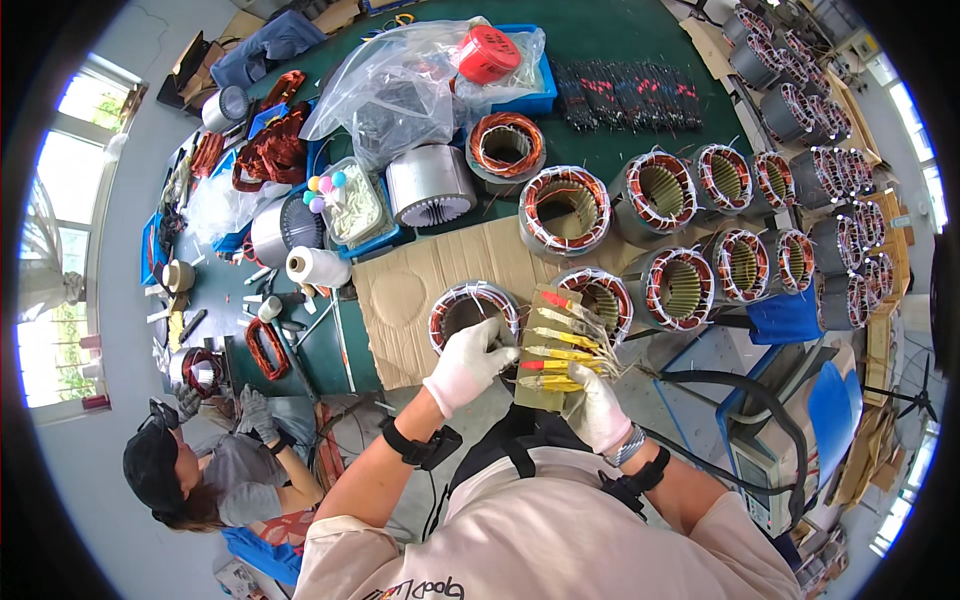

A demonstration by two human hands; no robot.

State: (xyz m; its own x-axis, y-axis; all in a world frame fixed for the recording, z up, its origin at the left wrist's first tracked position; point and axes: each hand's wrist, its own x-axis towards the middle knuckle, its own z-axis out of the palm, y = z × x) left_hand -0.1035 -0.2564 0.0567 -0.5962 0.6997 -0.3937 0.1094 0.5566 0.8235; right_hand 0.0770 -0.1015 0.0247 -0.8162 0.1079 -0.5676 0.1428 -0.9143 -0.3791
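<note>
My gloved right hand (pixel 597 410) grips the lower right edge of a flat olive board (pixel 540 400), its thumb over the front. A row of yellow and red wire clips (pixel 560 352) lies across the board, their thin leads gathering at its right side. Just left of the board is my gloved left hand (pixel 465 368), its fingers curled and pinched together; what they hold, if anything, is hidden. Beyond that hand stands a wound motor stator (pixel 474 292) on a cardboard sheet (pixel 400 300). Behind the board is another stator (pixel 606 290) with copper windings and white lacing, partly covered.
More stators (pixel 680 288) stand in rows to the right. A black cable (pixel 745 385) runs beside a machine with a blue panel (pixel 835 420). Bare stator cores (pixel 432 185), a white thread cone (pixel 318 267) and copper coils crowd the left. A co-worker (pixel 215 470) sits lower left.
</note>
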